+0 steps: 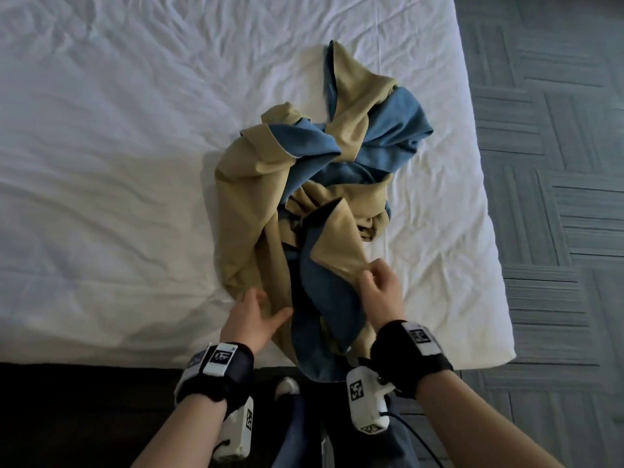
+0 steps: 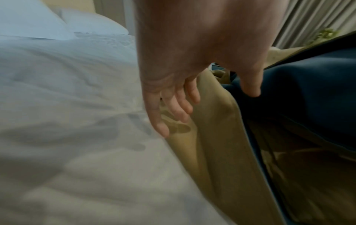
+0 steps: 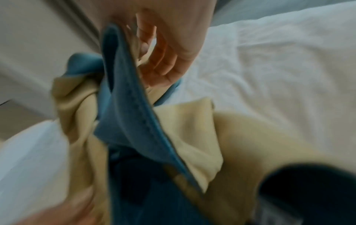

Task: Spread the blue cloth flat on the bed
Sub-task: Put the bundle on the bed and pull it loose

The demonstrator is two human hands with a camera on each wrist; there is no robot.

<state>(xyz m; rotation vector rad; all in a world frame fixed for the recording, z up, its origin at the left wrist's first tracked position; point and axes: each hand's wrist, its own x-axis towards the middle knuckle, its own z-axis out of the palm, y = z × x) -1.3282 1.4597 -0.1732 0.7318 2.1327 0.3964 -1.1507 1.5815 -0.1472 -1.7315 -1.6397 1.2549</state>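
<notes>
A cloth, blue on one side and tan on the other (image 1: 398,130), lies twisted and bunched on the white bed (image 1: 101,163), with one end hanging over the near edge. My right hand (image 1: 380,282) pinches a raised fold of it, thumb and fingers curled on the tan side; the right wrist view shows the blue cloth (image 3: 125,121) running up into those fingers (image 3: 154,57). My left hand (image 1: 256,310) is spread with straight fingers (image 2: 173,106) at the lower left of the tan cloth (image 2: 212,137), thumb toward the dark blue fold (image 2: 308,91).
The bed's right edge (image 1: 486,197) borders a grey patterned carpet (image 1: 557,163). Its near edge (image 1: 101,358) meets a dark base. Pillows (image 2: 38,19) lie at the head of the bed. Wrinkled sheet stretches to the left of the cloth.
</notes>
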